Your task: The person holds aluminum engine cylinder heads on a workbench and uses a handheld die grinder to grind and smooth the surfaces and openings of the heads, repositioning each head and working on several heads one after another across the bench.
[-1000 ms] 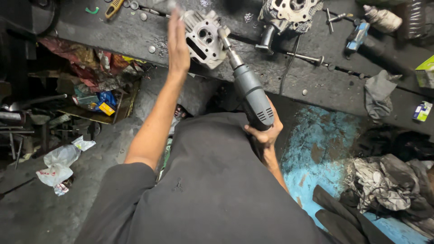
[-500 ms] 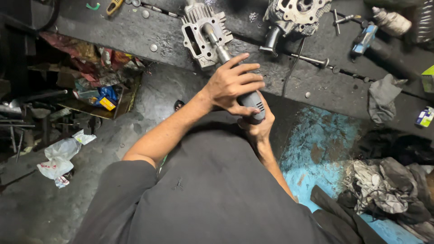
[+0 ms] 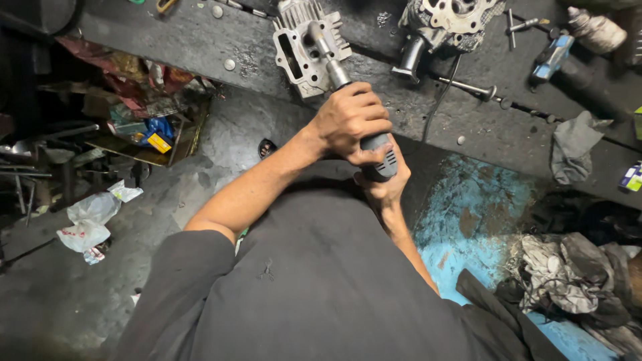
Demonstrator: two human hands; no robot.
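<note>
Head view: both hands on the grinder [image 3: 364, 120], left hand [image 3: 351, 120] fingers wrapped over the body, right hand [image 3: 381, 190] gripping underneath, steadying its tip in the cylinder head [image 3: 304, 43] near the surface's [image 3: 200, 47] front edge.

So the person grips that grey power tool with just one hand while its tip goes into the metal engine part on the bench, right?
Not quite: the head view shows both hands on the grey power tool. The left hand wraps over it and the right hand holds it from below. Its tip does meet the metal engine part on the bench.
</note>
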